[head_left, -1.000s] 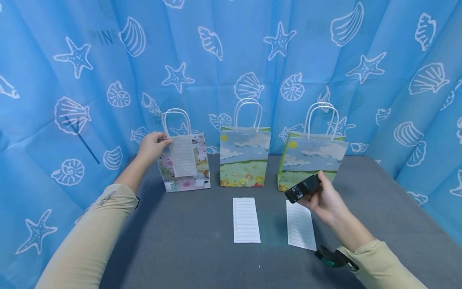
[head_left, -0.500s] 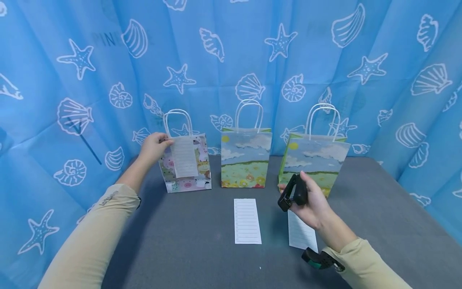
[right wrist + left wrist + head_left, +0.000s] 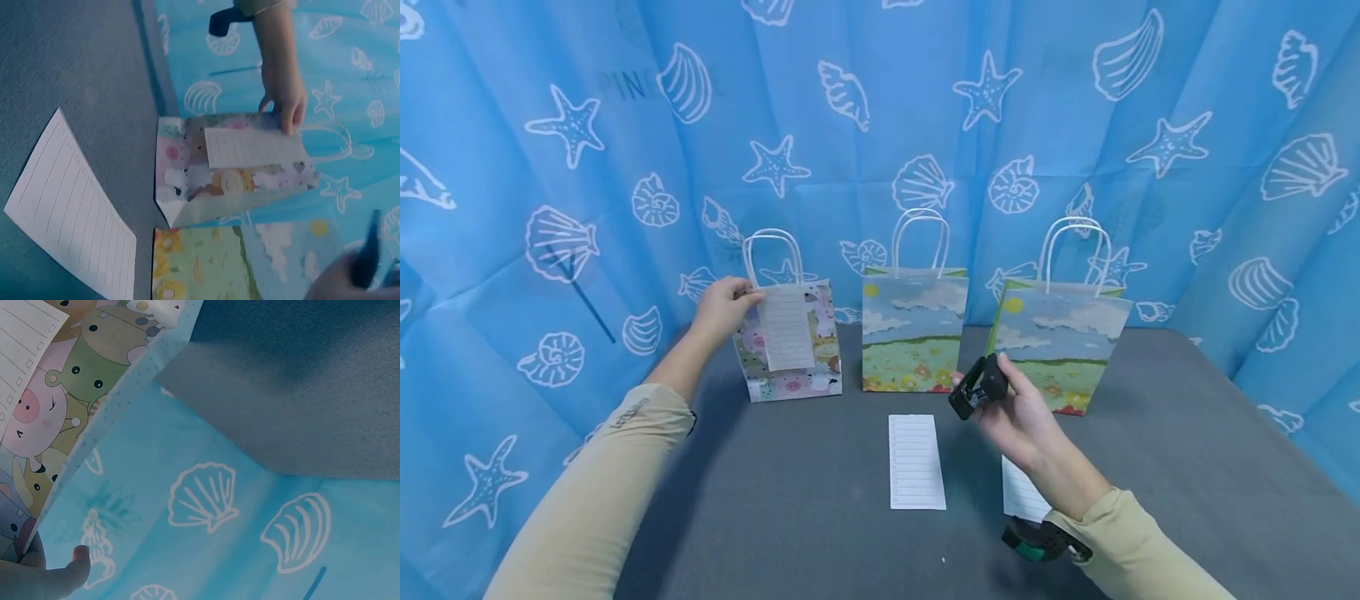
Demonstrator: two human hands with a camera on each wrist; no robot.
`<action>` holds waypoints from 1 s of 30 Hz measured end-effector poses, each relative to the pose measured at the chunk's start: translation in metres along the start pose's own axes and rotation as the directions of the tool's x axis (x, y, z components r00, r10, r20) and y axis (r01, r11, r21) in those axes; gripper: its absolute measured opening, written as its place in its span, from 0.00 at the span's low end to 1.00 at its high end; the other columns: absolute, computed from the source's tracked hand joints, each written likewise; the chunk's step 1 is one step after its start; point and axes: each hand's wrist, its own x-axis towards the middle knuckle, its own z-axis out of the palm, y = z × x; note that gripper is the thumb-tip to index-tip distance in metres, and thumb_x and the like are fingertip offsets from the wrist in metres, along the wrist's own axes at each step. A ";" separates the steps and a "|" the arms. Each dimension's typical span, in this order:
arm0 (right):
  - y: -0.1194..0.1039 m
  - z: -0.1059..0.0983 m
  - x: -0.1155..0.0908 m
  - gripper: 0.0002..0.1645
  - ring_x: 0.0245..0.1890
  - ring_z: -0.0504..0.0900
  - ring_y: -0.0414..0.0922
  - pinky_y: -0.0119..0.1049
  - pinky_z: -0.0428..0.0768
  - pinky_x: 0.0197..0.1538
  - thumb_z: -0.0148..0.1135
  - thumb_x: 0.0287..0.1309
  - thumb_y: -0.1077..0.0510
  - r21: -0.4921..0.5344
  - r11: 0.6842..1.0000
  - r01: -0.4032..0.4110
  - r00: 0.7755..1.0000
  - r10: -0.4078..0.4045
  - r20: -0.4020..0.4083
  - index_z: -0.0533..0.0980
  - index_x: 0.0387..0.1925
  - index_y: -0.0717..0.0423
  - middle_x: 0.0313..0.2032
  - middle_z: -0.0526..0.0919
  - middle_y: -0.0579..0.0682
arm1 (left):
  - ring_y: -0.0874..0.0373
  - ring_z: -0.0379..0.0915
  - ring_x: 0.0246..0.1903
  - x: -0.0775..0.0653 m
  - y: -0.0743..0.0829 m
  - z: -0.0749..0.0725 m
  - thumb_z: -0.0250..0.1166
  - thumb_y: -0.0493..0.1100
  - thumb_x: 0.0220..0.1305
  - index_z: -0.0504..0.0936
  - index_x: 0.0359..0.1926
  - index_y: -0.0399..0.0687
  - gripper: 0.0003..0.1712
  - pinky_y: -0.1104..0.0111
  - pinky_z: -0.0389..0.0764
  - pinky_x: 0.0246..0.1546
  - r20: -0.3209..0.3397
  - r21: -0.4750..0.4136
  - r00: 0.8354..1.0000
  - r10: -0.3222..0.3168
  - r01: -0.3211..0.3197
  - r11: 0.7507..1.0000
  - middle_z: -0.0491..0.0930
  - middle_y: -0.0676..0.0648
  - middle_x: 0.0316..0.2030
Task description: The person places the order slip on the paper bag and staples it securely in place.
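At the left, a paper gift bag with cartoon animals (image 3: 827, 333) and white handles stands upright on the table. My left hand (image 3: 718, 310) pinches a lined paper slip (image 3: 786, 329) against the front of that bag at its top edge. In the left wrist view, the thumb and fingers show at the lower left beside the bag (image 3: 81, 369). My right hand (image 3: 1022, 425) grips a small black stapler (image 3: 976, 389), raised in front of the right landscape bag (image 3: 1060, 333). Only a blurred part of the stapler (image 3: 369, 253) shows in the right wrist view.
A second landscape bag (image 3: 913, 329) stands between the other two. One lined slip (image 3: 917, 462) lies flat before it; another slip (image 3: 1021, 492) lies partly hidden under my right arm. Behind the grey table (image 3: 790, 508) hangs a blue shell-print curtain (image 3: 850, 108).
My right hand has moved left with the stapler, turning it. The left hand keeps pinching the slip on the animal bag. The whole head view has shifted slightly.
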 end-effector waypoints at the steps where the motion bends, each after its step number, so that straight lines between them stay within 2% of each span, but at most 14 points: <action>1: 0.002 0.002 0.001 0.46 0.74 0.49 0.47 0.35 0.55 0.69 0.40 0.72 0.39 -0.016 1.000 0.000 1.000 0.001 0.007 0.24 0.74 0.36 0.76 0.34 0.54 | 0.45 0.66 0.41 0.000 0.000 0.000 0.54 0.43 0.74 0.76 0.45 0.31 0.16 0.55 0.70 0.40 0.002 0.000 1.000 -0.002 0.002 1.000 0.72 0.36 0.41; 4: 0.009 0.008 0.004 0.42 0.65 0.67 0.50 0.35 0.68 0.61 0.35 0.71 0.34 -0.129 0.991 -0.021 0.999 0.025 0.028 0.30 0.75 0.36 0.69 0.50 0.62 | 0.45 0.66 0.41 -0.001 0.000 -0.001 0.54 0.43 0.74 0.76 0.46 0.31 0.16 0.55 0.70 0.41 -0.001 0.005 1.000 -0.001 0.001 1.000 0.72 0.36 0.41; 6: 0.014 0.012 0.006 0.40 0.52 0.73 0.47 0.34 0.73 0.50 0.30 0.70 0.31 -0.256 0.966 -0.045 0.998 0.054 0.029 0.37 0.75 0.40 0.59 0.59 0.59 | 0.45 0.66 0.40 -0.001 0.001 -0.002 0.55 0.43 0.74 0.76 0.45 0.31 0.15 0.55 0.69 0.40 -0.004 0.008 1.000 0.000 0.000 1.000 0.71 0.37 0.40; 8: 0.018 0.015 0.010 0.37 0.42 0.70 0.44 0.33 0.72 0.40 0.27 0.69 0.30 -0.356 0.932 -0.062 0.997 0.075 0.025 0.45 0.71 0.42 0.50 0.61 0.55 | 0.45 0.65 0.40 -0.001 0.001 -0.002 0.55 0.43 0.74 0.76 0.44 0.31 0.15 0.55 0.69 0.40 -0.007 0.011 1.000 0.003 -0.003 1.000 0.71 0.37 0.40; 11: 0.024 0.019 0.017 0.36 0.37 0.67 0.43 0.32 0.71 0.34 0.28 0.68 0.28 -0.429 0.900 -0.084 0.994 0.107 0.029 0.52 0.64 0.46 0.47 0.62 0.54 | 0.45 0.66 0.40 -0.001 0.000 -0.002 0.55 0.43 0.74 0.76 0.45 0.31 0.16 0.55 0.69 0.40 -0.008 0.012 1.000 0.004 -0.004 1.000 0.71 0.37 0.40; 16: 0.026 0.027 0.027 0.42 0.41 0.72 0.42 0.30 0.76 0.41 0.38 0.65 0.31 -0.425 0.902 -0.079 0.983 0.142 0.118 0.45 0.69 0.51 0.54 0.61 0.56 | 0.44 0.67 0.42 0.002 -0.002 0.000 0.55 0.43 0.74 0.76 0.49 0.30 0.17 0.53 0.71 0.42 0.000 0.003 1.000 0.006 -0.006 1.000 0.72 0.36 0.43; 18: 0.026 0.032 0.031 0.46 0.44 0.73 0.43 0.31 0.76 0.44 0.44 0.64 0.33 -0.427 0.902 -0.053 0.978 0.133 0.160 0.42 0.71 0.53 0.57 0.60 0.57 | 0.44 0.67 0.42 0.002 -0.002 0.000 0.55 0.43 0.73 0.76 0.50 0.30 0.17 0.53 0.71 0.43 0.002 0.000 1.000 0.006 -0.006 1.000 0.72 0.35 0.44; 22: 0.025 0.046 0.047 0.55 0.48 0.73 0.46 0.33 0.75 0.46 0.59 0.57 0.36 -0.458 0.889 0.022 0.973 0.086 0.213 0.44 0.73 0.54 0.65 0.57 0.62 | 0.44 0.67 0.41 0.003 -0.003 -0.001 0.55 0.43 0.74 0.76 0.49 0.31 0.16 0.53 0.71 0.42 0.005 -0.005 1.000 0.006 -0.006 1.000 0.73 0.36 0.43; 25: 0.025 0.057 0.060 0.67 0.52 0.71 0.49 0.33 0.75 0.46 0.68 0.47 0.36 -0.464 0.885 0.047 0.971 0.069 0.229 0.41 0.75 0.56 0.70 0.51 0.63 | 0.45 0.67 0.40 0.003 -0.004 -0.001 0.55 0.43 0.74 0.76 0.46 0.32 0.15 0.55 0.71 0.39 0.006 -0.007 1.000 0.012 -0.012 1.000 0.72 0.37 0.40; 30: 0.026 0.074 0.075 0.73 0.68 0.60 0.57 0.34 0.74 0.52 0.75 0.35 0.38 -0.415 0.909 0.042 0.974 0.055 0.219 0.42 0.74 0.59 0.70 0.50 0.68 | 0.46 0.67 0.39 0.003 -0.003 -0.001 0.56 0.43 0.73 0.76 0.44 0.32 0.14 0.56 0.71 0.39 0.006 -0.009 1.000 0.014 -0.014 1.000 0.71 0.38 0.39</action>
